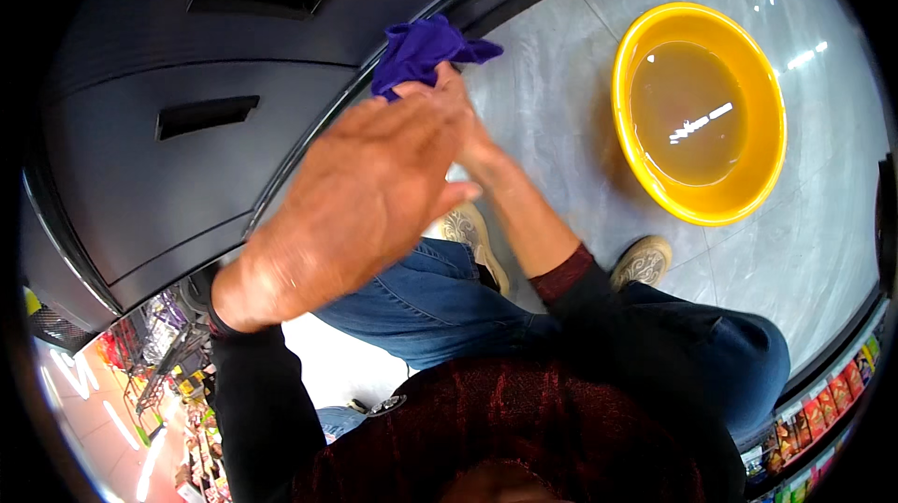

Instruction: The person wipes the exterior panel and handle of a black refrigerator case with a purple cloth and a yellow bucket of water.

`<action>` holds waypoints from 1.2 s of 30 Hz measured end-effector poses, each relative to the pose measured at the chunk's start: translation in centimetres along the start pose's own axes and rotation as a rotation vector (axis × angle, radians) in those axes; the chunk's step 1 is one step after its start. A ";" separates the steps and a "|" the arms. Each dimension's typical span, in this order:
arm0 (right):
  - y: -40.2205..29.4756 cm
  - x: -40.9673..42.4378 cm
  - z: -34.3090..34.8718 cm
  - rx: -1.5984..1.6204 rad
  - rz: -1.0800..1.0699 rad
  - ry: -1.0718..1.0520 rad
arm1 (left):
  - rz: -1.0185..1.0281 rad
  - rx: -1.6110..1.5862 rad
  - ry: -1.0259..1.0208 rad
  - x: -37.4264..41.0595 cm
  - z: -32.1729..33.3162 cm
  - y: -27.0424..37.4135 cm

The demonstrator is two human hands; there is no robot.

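A crumpled purple cloth [424,50] rests against the dark edge of a black cabinet panel [203,173]. My right hand [456,106] grips it, its fingers partly hidden behind my other hand. Closer to the camera, my left hand [351,201] stretches across in front of the right one, back upward, slightly blurred. Its thumb stands apart from the fingers, and I see nothing held in it. To the right, a yellow plastic basin [765,145] on the floor holds murky brownish water [684,96].
Recessed handles [207,117] are set in the cabinet. Grey tiled floor [547,82] surrounds the basin. My shoes [642,261] stand close by. Shelves of colourful packaged goods [828,405] run along the lower right; more goods [200,447] appear at lower left.
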State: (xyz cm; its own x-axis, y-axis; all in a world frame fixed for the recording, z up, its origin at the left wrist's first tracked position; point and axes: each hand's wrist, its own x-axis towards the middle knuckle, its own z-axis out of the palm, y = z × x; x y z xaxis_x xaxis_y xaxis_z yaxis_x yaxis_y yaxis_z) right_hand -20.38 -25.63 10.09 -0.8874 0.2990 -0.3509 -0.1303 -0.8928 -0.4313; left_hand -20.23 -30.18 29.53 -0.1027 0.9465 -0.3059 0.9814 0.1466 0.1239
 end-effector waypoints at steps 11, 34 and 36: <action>-0.8 5.2 -2.3 -0.176 -0.236 0.041 | -0.271 -0.173 -0.010 2.8 3.1 -1.8; -1.8 8.7 -6.4 -0.573 -0.655 0.461 | -0.402 -0.297 0.126 5.4 3.0 -1.9; -9.7 12.8 -9.7 -0.527 -0.730 0.787 | -0.437 -0.291 0.170 5.0 2.9 -2.4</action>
State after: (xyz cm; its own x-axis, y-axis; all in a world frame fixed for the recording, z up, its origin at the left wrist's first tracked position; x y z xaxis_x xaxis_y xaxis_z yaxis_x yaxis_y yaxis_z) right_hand -26.18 -9.89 1.75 -0.1409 0.9665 -0.2145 -0.1310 -0.2329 -0.9636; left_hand -22.59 -26.66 24.98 -0.5386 0.8096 -0.2335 0.7590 0.5865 0.2828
